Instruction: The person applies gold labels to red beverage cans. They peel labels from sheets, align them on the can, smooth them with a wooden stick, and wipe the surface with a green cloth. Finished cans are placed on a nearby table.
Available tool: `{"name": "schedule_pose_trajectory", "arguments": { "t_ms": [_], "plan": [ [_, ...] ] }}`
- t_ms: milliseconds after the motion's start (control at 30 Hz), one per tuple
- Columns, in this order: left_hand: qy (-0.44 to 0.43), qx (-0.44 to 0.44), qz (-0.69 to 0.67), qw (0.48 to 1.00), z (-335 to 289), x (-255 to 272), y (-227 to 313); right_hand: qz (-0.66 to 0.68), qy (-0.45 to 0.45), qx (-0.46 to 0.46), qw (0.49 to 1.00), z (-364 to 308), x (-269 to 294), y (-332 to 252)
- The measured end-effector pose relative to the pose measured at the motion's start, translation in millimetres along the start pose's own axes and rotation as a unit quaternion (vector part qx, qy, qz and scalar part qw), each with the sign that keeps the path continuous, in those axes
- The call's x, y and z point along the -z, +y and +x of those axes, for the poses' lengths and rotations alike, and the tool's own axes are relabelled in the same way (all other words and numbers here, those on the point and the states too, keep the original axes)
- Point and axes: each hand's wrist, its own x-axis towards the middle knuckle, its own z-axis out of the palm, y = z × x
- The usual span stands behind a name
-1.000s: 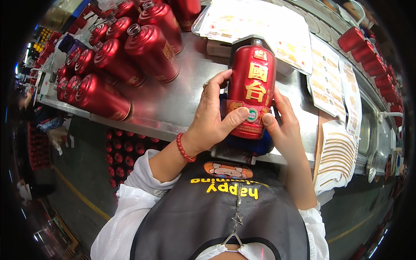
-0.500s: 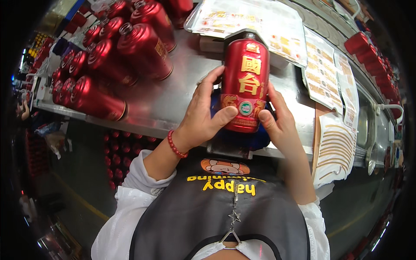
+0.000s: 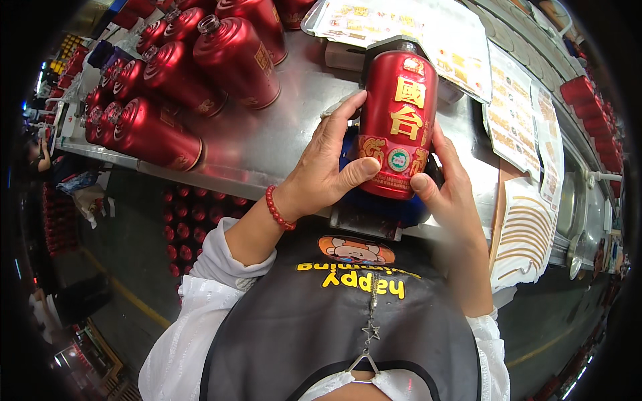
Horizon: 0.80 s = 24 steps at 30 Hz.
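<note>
A red bottle [image 3: 401, 100] with gold raised characters and a dark neck leans back on a holder with a blue base [image 3: 384, 207] and a dark top, on the metal bench. Low on its front is a red-and-gold label [image 3: 374, 150] with a round green-and-white mark. My left hand [image 3: 328, 157], with a red bead bracelet at the wrist, grips the bottle's left side, its thumb at the label's lower left. My right hand [image 3: 455, 184] clasps the right side, thumb on the lower right edge. The fingertips behind the bottle are partly hidden.
Several red bottles [image 3: 237, 63] stand on the bench [image 3: 231, 150] at the left. Sheets of gold labels [image 3: 394, 20] lie behind the holder, and more label sheets [image 3: 511, 110] are at the right, near a sheet of curved gold strips [image 3: 525, 230]. Red bottles fill the floor at lower left.
The whole view has shifted, carrying the bench and bottle rightward in the picture. My left thumb has slid outward along the label; my right thumb has moved lower. Both hands stay on the bottle.
</note>
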Motion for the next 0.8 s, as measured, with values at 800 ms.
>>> {"name": "schedule_pose_trajectory", "arguments": {
  "t_ms": [800],
  "plan": [
    [-0.01,-0.014,0.027,0.999,-1.1,0.8,-3.7,0.007,-0.004,0.002,1.0,-0.9,1.3,3.6]
  ]
}}
